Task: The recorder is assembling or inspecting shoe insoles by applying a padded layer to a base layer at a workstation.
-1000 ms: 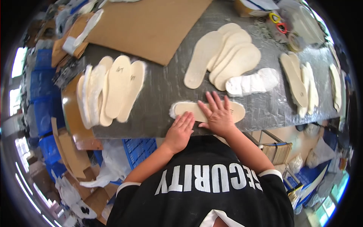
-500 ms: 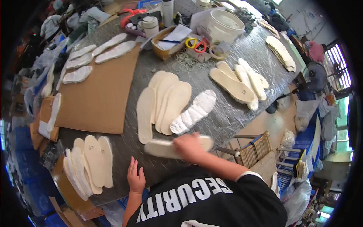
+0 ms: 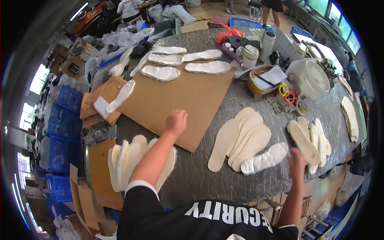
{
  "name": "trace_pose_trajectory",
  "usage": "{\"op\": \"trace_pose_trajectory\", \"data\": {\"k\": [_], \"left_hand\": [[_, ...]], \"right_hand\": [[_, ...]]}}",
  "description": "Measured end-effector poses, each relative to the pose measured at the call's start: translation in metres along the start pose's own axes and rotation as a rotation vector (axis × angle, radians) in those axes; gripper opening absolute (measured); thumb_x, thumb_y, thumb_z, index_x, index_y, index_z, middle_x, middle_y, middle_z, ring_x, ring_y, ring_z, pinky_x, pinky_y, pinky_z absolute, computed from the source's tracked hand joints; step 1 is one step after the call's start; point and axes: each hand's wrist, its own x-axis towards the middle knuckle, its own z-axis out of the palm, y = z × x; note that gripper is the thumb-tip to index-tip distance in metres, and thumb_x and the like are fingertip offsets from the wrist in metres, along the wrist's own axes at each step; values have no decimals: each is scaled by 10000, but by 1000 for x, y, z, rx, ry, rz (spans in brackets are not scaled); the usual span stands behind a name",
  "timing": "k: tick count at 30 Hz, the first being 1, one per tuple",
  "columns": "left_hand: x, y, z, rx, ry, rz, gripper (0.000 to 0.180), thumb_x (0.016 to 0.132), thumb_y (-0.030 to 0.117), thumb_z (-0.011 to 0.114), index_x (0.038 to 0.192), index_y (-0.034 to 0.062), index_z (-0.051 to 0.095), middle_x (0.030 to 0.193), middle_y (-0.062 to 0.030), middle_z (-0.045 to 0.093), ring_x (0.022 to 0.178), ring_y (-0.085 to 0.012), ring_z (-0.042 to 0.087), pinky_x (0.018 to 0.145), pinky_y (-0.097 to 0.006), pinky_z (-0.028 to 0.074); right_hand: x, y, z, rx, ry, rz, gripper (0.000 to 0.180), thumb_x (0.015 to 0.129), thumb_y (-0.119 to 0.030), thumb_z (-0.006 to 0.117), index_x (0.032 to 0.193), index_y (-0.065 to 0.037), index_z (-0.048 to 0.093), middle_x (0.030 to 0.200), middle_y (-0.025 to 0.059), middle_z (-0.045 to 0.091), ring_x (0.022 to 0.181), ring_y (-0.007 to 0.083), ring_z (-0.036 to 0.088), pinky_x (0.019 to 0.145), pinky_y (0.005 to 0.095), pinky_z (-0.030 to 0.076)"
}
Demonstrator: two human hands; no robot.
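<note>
My left hand [image 3: 177, 122] hovers above the brown cardboard sheet [image 3: 176, 96], its fingers loosely curled with nothing visible in them. Under my left forearm lies a pile of cream fleece-edged insoles [image 3: 166, 170], partly hidden by the arm. At the right, my right hand [image 3: 297, 159] is beside the cream insole [image 3: 305, 142] on top of another group; blur hides whether its fingers touch it. Between my hands, several cream insoles [image 3: 250, 140] are fanned out, and a white crinkled insole [image 3: 265, 158] lies at their right.
White insoles [image 3: 161, 73] lie along the cardboard's far edge. Behind the fan stand a bowl [image 3: 256, 88] with papers, scissors [image 3: 285, 91], a translucent bucket [image 3: 310, 80] and white jars [image 3: 250, 56]. Blue crates [image 3: 62, 132] are stacked at the left. Other people are in the background.
My view has swung left. My right hand has left the near-edge insole and moved to the right-hand group; that insole no longer lies there. My left hand has moved forward over the cardboard.
</note>
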Motion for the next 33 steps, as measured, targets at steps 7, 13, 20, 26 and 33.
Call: {"op": "trace_pose_trajectory", "data": {"k": [7,13,20,26,33], "left_hand": [[156,-151,93,-158,163,-437,239,861,177,500,835,-11,645,889,-239,657,775,-359,605,669,-435,495],[210,-241,90,482,1,51,160,823,108,530,921,33,632,939,-165,632,911,-383,593,768,-488,481],[198,-274,67,-22,231,74,163,930,103,543,1032,-13,595,1003,-173,635,913,-303,611,800,-384,483],[144,-197,29,-304,163,3,213,947,102,556,1108,-38,551,1023,-123,594,942,-213,570,852,-326,463],[95,-147,-43,-120,366,-130,267,922,135,606,1113,-50,577,1037,-123,610,919,-201,577,821,-313,464]], "right_hand": [[-71,-67,55,51,32,88,112,763,-71,626,857,-10,625,991,122,649,989,300,586,887,432,392],[-38,15,42,-265,293,320,448,713,-146,746,1118,-115,558,1282,154,498,1208,358,451,1001,471,340],[41,66,6,-617,-145,334,761,683,-250,794,1360,-215,447,1448,87,369,1386,299,284,1118,442,255],[50,90,4,-558,-215,301,544,823,-184,626,1346,-215,480,1395,95,466,1319,301,407,1070,425,345],[81,98,-30,-251,-178,387,284,828,-159,578,1095,-195,668,986,126,686,953,304,649,821,410,504]]}}
